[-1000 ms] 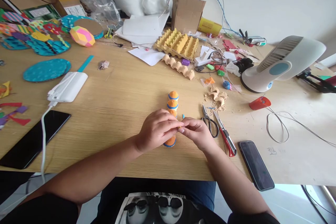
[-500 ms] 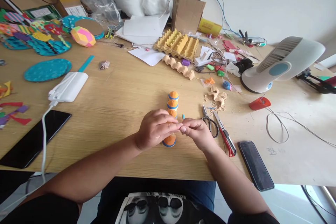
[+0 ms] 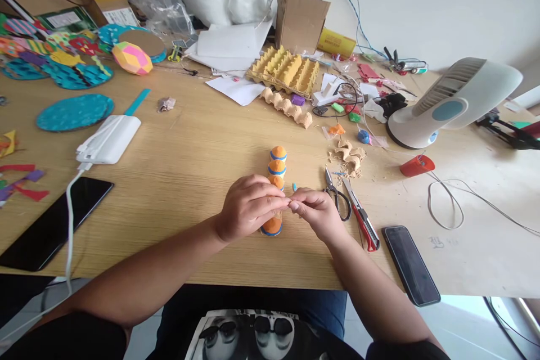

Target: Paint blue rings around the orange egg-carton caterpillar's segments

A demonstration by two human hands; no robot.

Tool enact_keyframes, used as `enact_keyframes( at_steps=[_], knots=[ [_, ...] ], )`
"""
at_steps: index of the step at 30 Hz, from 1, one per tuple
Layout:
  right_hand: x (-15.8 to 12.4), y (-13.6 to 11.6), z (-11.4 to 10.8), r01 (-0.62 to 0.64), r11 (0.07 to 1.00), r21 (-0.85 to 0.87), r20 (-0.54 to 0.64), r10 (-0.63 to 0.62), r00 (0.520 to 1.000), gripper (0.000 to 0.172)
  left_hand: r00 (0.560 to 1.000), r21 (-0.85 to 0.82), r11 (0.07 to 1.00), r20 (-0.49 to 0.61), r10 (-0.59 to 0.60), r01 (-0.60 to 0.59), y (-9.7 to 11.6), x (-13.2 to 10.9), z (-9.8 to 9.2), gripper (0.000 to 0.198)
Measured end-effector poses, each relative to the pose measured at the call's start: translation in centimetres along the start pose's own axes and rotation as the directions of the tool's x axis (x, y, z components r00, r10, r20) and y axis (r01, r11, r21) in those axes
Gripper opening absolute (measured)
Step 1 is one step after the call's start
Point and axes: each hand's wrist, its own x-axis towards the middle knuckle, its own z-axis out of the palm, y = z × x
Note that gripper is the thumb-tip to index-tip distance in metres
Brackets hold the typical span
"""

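Just above a strip of egg carton cups [image 3: 277, 167], covered in orange with blue bands, my two hands meet at the fingertips. My left hand [image 3: 252, 206] is closed in a pinch, its fingers hiding the middle of the strip. From the other side my right hand [image 3: 316, 211] pinches thumb against forefinger at the same spot. Whatever lies between the fingertips is too small to make out. A small blue piece [image 3: 294, 186] rests on the table beside the strip, close to my right hand.
Scissors [image 3: 336, 194] and a red utility knife [image 3: 361, 216] lie right of my right hand, with a phone [image 3: 411, 265] beyond. Torn carton scraps [image 3: 349, 154], a yellow egg tray [image 3: 284, 72] and a white fan [image 3: 451, 101] stand farther back. At left are a power bank [image 3: 110, 139] and a black phone [image 3: 57, 222].
Both hands stay pinched together above the strip, with only a very slight shift of the fingers. Nothing else has visibly moved on the table.
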Motion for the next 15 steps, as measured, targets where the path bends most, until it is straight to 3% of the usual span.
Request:
enact_keyframes(
  at_steps=[15],
  knots=[
    [-0.09, 0.12, 0.55, -0.008, 1.0, 0.03, -0.045, 0.009, 0.999, 0.03, 1.0, -0.01, 1.0, -0.001, -0.023, 0.023, 0.23, 0.01, 0.06, 0.011]
  ],
)
